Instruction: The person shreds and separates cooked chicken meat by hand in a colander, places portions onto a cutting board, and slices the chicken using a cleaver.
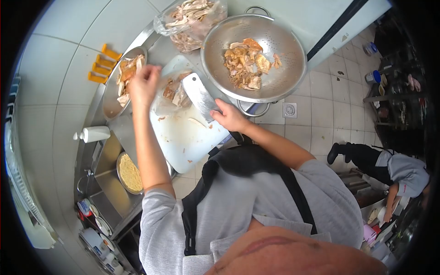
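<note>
My right hand (228, 115) is closed on a cleaver (199, 95), its broad blade slanting up and left above the white cutting board (176, 137). My left hand (144, 85) is at the rim of a metal bowl (111, 106) holding sliced meat (124, 75). Its thumb stands apart from loosely bent fingers; the fingertips are partly hidden. Between my hands, a clear plastic bag (172, 94) with browned meat pieces lies on the board. A pale strip (197, 122) and small scraps lie near the blade.
A large steel colander (286, 68) with browned meat pieces stands at upper right. Behind the board is a bag of sliced meat (190, 25). Orange hooks (103, 64), a white bottle (95, 134) and a pan of yellowish food (130, 173) are left. A co-worker (398, 172) bends at far right.
</note>
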The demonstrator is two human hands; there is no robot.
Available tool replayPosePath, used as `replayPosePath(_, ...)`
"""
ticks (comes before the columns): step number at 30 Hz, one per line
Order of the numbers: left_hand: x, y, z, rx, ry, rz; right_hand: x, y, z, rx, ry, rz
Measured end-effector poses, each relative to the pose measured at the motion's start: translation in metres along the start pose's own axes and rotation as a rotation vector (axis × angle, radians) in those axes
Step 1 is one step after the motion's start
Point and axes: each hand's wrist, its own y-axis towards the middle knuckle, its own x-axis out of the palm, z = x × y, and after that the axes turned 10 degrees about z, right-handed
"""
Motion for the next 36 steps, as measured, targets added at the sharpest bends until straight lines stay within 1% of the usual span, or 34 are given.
replayPosePath(1,0.009,-0.024,-0.013,-0.063,-0.029,-0.054,0.000,0.001,-0.002,-0.002,-0.001,-0.014)
replayPosePath(2,0.013,-0.043,-0.011,-0.121,0.082,-0.183,-0.001,0.000,-0.006,0.036,0.024,-0.019)
replayPosePath(3,0.022,-0.059,-0.013,-0.137,0.083,-0.180,-0.001,0.000,-0.006,0.078,0.049,-0.024)
replayPosePath(5,0.038,-0.093,-0.017,0.025,0.280,-0.120,0.002,0.001,0.005,0.087,0.002,-0.032)
replayPosePath(6,0.043,-0.103,-0.018,0.006,0.282,-0.123,0.004,0.002,0.007,0.075,0.041,-0.018)
replayPosePath(8,0.056,-0.113,-0.022,0.164,0.426,0.018,0.005,0.001,0.005,0.080,0.099,0.005)
replayPosePath(10,0.063,-0.113,-0.022,0.156,0.449,0.011,0.004,0.001,-0.002,0.107,0.136,0.021)
replayPosePath(11,0.064,-0.117,-0.022,0.168,0.468,0.009,0.006,0.001,0.003,0.172,0.163,0.018)
replayPosePath(12,0.064,-0.119,-0.021,0.142,0.474,-0.008,0.006,0.000,0.001,0.186,0.155,0.020)
replayPosePath(14,0.066,-0.115,-0.016,0.183,0.528,0.032,0.006,0.001,-0.005,0.171,0.197,0.044)
replayPosePath(17,0.072,-0.115,-0.016,0.200,0.581,0.040,0.008,0.003,0.002,0.168,0.176,0.048)
replayPosePath(22,0.068,-0.112,-0.014,0.132,0.448,0.023,0.007,0.002,-0.005,0.168,0.180,0.044)
replayPosePath(24,0.064,-0.113,-0.011,0.050,0.385,-0.094,0.007,0.002,-0.004,0.179,0.174,0.041)
replayPosePath(25,0.062,-0.118,-0.010,0.051,0.387,-0.093,0.008,0.001,-0.002,0.178,0.186,0.042)
replayPosePath(27,0.057,-0.135,-0.007,0.195,0.373,-0.012,0.009,0.002,0.000,0.174,0.201,0.040)
replayPosePath(28,0.056,-0.147,-0.007,0.196,0.377,-0.011,0.010,0.002,0.000,0.162,0.198,0.059)
replayPosePath(30,0.054,-0.175,-0.006,0.377,0.343,0.076,0.009,0.002,0.000,0.155,0.199,0.082)
replayPosePath(35,0.048,-0.221,-0.012,0.316,0.227,0.072,0.008,0.000,0.000,0.130,0.162,0.079)
replayPosePath(36,0.045,-0.224,-0.015,0.293,0.164,0.027,0.008,0.001,0.002,0.134,0.161,0.076)
